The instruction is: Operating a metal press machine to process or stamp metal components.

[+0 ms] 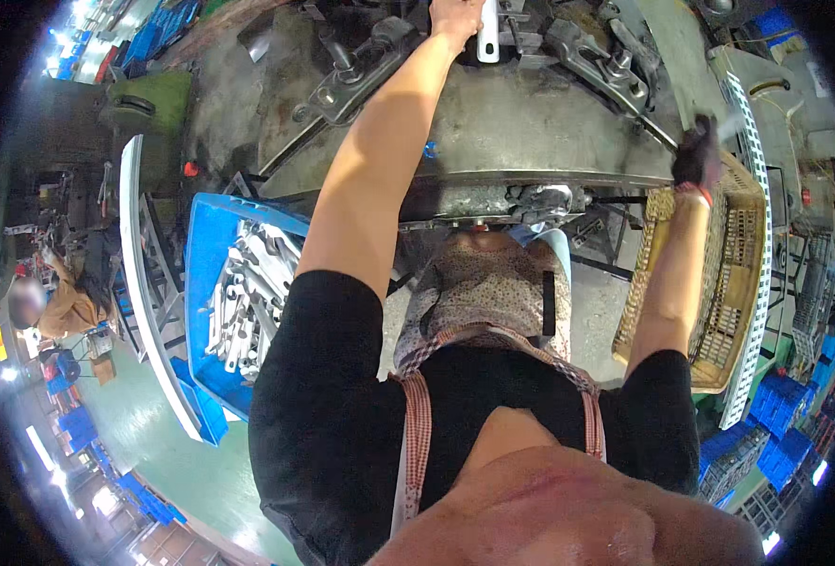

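At the top edge, my bare left hand (457, 19) is closed against a shiny metal handle piece (488, 36) with a slot near its near end. The fingertips are partly cut off by the picture's edge. Dark metal clamps (342, 90) flank that spot on the worktable, one on each side. Out to the right, my right hand (699, 156) wears a dark glove and hovers over the far end of a yellow plastic basket (734, 274). Motion smears its fingers, and a pale blur lies just beside them.
To my left, a blue bin (200, 283) holds many shiny metal handle pieces (252, 292). The steel worktable (531, 132) has a thick front edge. White perforated rails (748, 255) stand past the basket. Another person (73, 297) works far left.
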Available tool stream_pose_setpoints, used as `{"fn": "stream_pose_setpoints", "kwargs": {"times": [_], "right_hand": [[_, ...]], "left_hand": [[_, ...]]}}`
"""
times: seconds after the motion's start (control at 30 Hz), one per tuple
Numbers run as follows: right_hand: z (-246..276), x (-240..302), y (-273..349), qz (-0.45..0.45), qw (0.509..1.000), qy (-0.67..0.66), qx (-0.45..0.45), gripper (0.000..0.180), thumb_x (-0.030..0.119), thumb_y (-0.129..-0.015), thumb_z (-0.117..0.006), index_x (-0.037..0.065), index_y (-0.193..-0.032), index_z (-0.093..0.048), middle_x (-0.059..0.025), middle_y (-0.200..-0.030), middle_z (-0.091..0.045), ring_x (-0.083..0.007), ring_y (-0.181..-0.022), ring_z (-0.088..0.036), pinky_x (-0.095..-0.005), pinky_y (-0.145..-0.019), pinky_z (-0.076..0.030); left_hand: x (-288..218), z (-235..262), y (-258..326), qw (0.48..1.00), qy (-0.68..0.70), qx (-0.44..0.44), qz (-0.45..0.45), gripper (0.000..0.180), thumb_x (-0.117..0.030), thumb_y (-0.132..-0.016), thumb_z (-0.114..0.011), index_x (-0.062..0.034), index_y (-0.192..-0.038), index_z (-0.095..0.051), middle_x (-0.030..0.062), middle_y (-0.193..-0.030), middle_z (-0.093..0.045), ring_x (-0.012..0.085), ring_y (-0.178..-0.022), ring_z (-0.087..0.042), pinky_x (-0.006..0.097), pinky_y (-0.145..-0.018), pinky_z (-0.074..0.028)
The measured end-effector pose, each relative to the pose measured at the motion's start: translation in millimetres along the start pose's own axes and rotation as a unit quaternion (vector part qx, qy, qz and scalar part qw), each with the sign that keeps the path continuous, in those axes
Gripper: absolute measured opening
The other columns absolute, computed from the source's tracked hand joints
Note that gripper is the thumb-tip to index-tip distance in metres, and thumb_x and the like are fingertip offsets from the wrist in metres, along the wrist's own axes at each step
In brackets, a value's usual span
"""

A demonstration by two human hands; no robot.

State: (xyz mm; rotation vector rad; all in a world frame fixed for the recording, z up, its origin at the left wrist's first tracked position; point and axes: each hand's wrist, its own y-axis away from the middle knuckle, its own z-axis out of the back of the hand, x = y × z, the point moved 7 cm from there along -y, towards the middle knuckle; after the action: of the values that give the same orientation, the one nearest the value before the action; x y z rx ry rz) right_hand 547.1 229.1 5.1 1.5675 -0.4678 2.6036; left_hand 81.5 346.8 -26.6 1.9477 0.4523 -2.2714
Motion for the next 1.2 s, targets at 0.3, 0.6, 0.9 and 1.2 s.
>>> {"fn": "stream_pose_setpoints", "kwargs": {"times": [0.3,0.6,0.9,1.2], "right_hand": [[-117,-18,111,-0.21,0.882,-0.271,0.323,0.046,0.039,-0.105,-0.057,0.001,-0.128,-0.067,-0.0041,-0.104,-0.074,-0.0139,-0.084,-0.066,-0.0321,-0.079,-0.053],[-347,93,19,-0.078,0.953,-0.127,0.266,0.047,0.038,-0.104,-0.051,0.018,-0.147,-0.052,-0.01,-0.11,-0.068,-0.0237,-0.094,-0.065,-0.0387,-0.082,-0.054],[-343,101,24,0.082,0.974,0.081,0.193,0.054,0.05,-0.108,-0.032,0.019,-0.148,-0.049,-0.0245,-0.134,-0.061,-0.0429,-0.123,-0.06,-0.052,-0.1,-0.048],[-355,76,17,-0.067,0.956,-0.03,0.283,0.062,0.057,-0.108,-0.036,0.017,-0.153,-0.047,-0.0136,-0.133,-0.066,-0.0306,-0.119,-0.065,-0.04,-0.098,-0.049]], "left_hand": [[29,9,-19,0.992,-0.066,-0.061,0.084,0.048,-0.047,-0.094,-0.07,-0.0015,-0.078,-0.075,0.0103,-0.062,-0.066,0.0234,-0.053,-0.063,0.04,-0.051,-0.048],[-11,16,-9,0.957,-0.287,-0.041,-0.025,0.055,-0.057,-0.096,-0.058,-0.006,-0.092,-0.078,0.0245,-0.091,-0.073,0.0456,-0.093,-0.07,0.052,-0.082,-0.054],[-20,10,11,0.927,-0.374,0.006,-0.019,0.056,-0.053,-0.101,-0.049,-0.0051,-0.1,-0.076,0.0235,-0.103,-0.073,0.045,-0.101,-0.069,0.054,-0.089,-0.054],[-4,11,-6,0.977,-0.21,-0.026,-0.02,0.043,-0.045,-0.097,-0.06,-0.0051,-0.097,-0.076,0.0226,-0.098,-0.073,0.0437,-0.096,-0.069,0.053,-0.084,-0.054]]}}
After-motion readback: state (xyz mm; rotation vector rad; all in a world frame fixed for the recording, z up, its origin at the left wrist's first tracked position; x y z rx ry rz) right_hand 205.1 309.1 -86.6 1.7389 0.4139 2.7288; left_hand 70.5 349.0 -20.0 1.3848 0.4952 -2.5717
